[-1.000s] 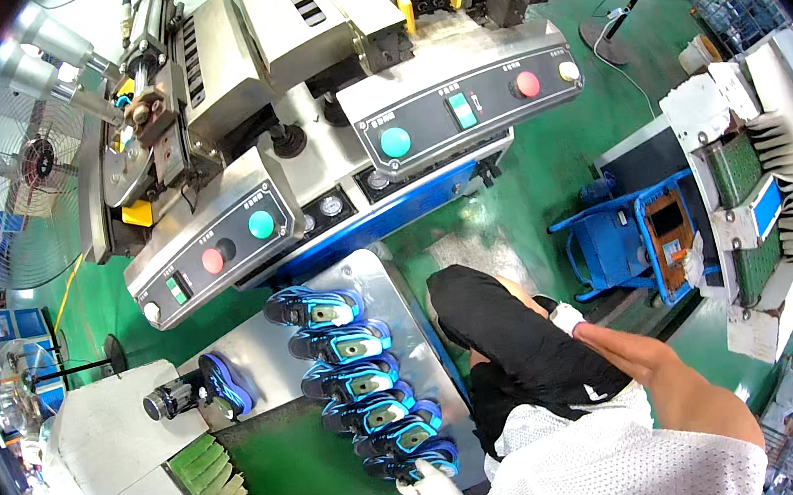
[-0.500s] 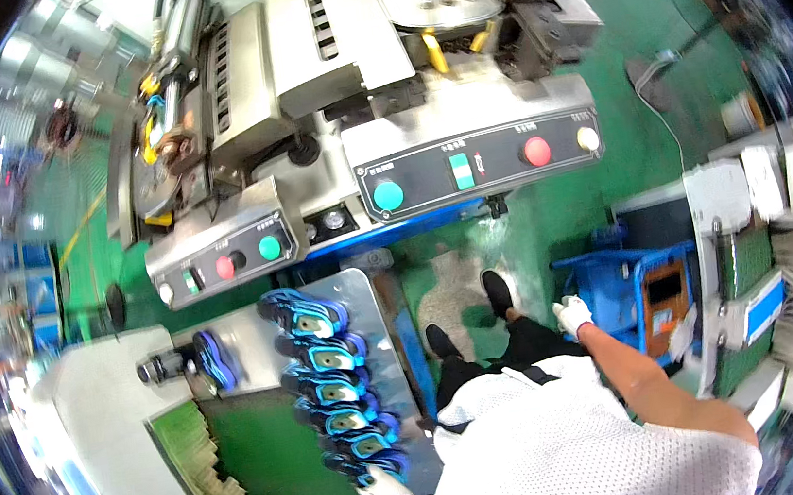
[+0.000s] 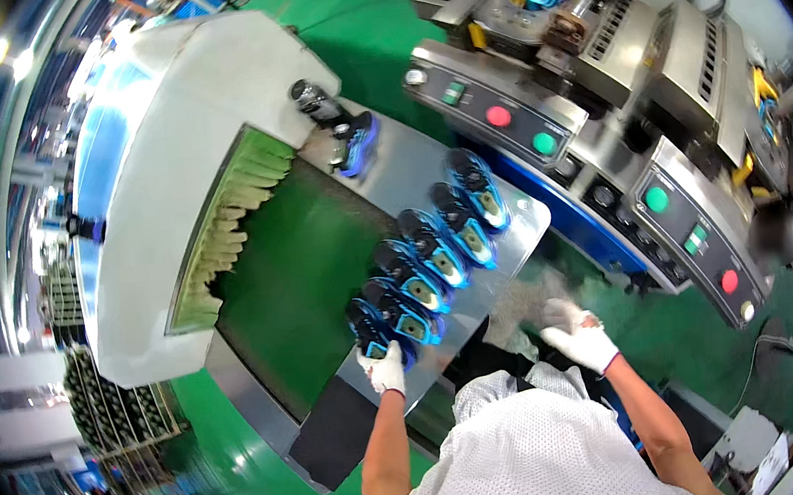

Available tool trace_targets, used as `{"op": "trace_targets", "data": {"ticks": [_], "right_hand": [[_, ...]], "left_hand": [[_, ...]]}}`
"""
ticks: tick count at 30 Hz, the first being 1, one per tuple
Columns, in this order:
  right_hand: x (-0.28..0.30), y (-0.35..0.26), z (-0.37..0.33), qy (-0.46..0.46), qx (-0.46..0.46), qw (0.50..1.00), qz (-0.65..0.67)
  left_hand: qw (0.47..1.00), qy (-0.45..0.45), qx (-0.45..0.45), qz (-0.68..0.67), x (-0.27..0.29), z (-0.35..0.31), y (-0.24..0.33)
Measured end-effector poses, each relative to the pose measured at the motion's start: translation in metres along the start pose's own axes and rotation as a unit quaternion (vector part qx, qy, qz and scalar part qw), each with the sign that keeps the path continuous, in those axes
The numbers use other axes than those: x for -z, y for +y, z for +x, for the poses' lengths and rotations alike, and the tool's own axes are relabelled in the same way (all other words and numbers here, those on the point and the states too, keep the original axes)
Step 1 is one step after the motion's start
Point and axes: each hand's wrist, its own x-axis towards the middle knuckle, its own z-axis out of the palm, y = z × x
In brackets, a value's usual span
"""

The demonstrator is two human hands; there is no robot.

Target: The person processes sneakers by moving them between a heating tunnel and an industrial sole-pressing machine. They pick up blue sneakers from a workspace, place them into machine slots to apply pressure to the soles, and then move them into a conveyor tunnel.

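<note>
Black-and-blue shoe uppers [image 3: 434, 258] stand side by side in a slanting row on the metal tabletop [image 3: 513, 264]. My left hand [image 3: 386, 371], in a white glove, is closed on the end of the nearest shoe upper [image 3: 364, 327]. Its thumb and fingers lie on either side of that end. My right hand [image 3: 578, 336], also gloved, hangs over the floor to the right of the table. It holds nothing, and its slightly blurred fingers are apart. Farther up the table, a blue-and-purple shoe [image 3: 361, 144] leans by a black cylindrical fitting [image 3: 317, 103].
A green conveyor belt [image 3: 305, 258] runs beside the row, out of a white machine housing [image 3: 149, 266] with a fringed curtain [image 3: 226, 213]. At the right stands a metal press machine [image 3: 628, 45] with button panels [image 3: 498, 104]. A rack [image 3: 120, 396] stands lower left.
My view has swung left, bringing the conveyor housing nearer the middle and the press to the right. My right hand has come in from the side. My left stays at the row's near end.
</note>
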Motion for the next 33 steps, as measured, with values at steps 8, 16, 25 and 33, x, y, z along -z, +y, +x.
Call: {"op": "trace_targets", "data": {"ticks": [8,16,25,33], "right_hand": [[-0.227,-0.037,0.136,0.021,0.257,0.943,-0.212],[-0.272,-0.092,0.146,0.126,0.186,0.937,-0.267],[-0.217,-0.119,0.098,0.037,-0.161,0.982,-0.089],[-0.222,-0.131,-0.055,0.274,-0.217,0.906,0.240]], "left_hand": [[0.989,-0.079,-0.052,-0.113,-0.012,0.023,-0.038],[0.982,-0.172,-0.023,-0.073,0.030,0.034,-0.050],[0.956,-0.220,-0.014,-0.194,0.106,0.111,-0.024],[0.858,-0.392,-0.331,0.010,0.175,0.032,0.088]]}}
